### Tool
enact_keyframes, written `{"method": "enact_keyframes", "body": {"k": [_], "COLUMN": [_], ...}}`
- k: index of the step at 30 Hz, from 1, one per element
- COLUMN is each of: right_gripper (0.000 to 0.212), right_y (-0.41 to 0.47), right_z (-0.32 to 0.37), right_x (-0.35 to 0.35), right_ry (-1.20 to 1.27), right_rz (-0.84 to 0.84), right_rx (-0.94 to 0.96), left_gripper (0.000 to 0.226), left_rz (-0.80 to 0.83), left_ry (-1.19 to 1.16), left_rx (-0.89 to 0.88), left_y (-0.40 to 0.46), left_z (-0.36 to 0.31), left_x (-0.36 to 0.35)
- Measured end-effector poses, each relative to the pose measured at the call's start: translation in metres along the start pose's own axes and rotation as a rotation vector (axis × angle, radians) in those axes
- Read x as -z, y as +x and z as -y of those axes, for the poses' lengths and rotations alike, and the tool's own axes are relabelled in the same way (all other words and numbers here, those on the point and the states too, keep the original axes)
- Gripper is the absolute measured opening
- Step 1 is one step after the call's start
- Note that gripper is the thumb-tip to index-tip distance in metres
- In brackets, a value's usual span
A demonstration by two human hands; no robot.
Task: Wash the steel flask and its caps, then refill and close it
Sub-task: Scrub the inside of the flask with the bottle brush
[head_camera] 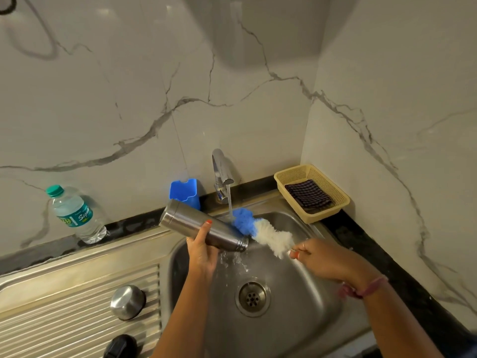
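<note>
My left hand (200, 250) grips the steel flask (188, 221) over the sink (304, 313), tilted with its open mouth down to the right; water spills from the mouth. My right hand (318, 257) pinches the handle of a bottle brush (260, 232) with a blue tip and white bristles. The brush is outside the flask, its blue tip under the running tap (221, 174). A steel cap (127, 302) sits upside down on the ribbed drainboard (77, 321). A black cap (120, 347) lies at the drainboard's front edge.
A plastic water bottle (74, 215) stands on the counter at the left wall. A blue holder (185, 191) sits behind the flask. A yellow basket (312, 192) with a dark checked cloth is in the right corner. Marble walls enclose the back and right.
</note>
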State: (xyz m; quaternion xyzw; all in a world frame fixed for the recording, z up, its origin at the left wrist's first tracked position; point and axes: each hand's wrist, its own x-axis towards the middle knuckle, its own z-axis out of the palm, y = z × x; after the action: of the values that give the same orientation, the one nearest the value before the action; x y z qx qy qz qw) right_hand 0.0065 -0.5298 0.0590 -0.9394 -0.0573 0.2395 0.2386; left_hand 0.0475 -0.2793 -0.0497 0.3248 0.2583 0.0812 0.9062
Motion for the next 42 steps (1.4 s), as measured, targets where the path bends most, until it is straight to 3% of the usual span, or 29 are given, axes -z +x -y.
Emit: {"method": "enact_keyframes", "body": {"k": [5, 8, 14, 20, 42], "right_gripper": [0.03, 0.022, 0.028, 0.029, 0.026], "right_y": [0.02, 0.018, 0.02, 0.022, 0.024], "right_z": [0.007, -0.001, -0.031, -0.049, -0.06], "right_x": [-0.014, -0.011, -0.012, -0.025, -0.028], "right_ry": [-0.021, 0.04, 0.125, 0.164, 0.361], "right_rz": [-0.034, 0.009, 0.073, 0.017, -0.076], "right_rx": [0.014, 0.03, -0.114, -0.157, -0.194], "left_gripper": [0.081, 0.079, 0.079, 0.082, 0.09], "left_rz": [0.036, 0.041, 0.15, 0.262, 0.255], "left_ry": [0.03, 0.085, 0.176, 0.313, 0.667], "left_rx": [0.04, 0.044, 0.083, 0.124, 0.023], "left_y": [-0.003, 0.0, 0.005, 0.007, 0.014], "left_z": [0.009, 0.01, 0.016, 0.029, 0.034], "left_x": [-0.006, -0.006, -0.015, -0.025, -0.002]}}
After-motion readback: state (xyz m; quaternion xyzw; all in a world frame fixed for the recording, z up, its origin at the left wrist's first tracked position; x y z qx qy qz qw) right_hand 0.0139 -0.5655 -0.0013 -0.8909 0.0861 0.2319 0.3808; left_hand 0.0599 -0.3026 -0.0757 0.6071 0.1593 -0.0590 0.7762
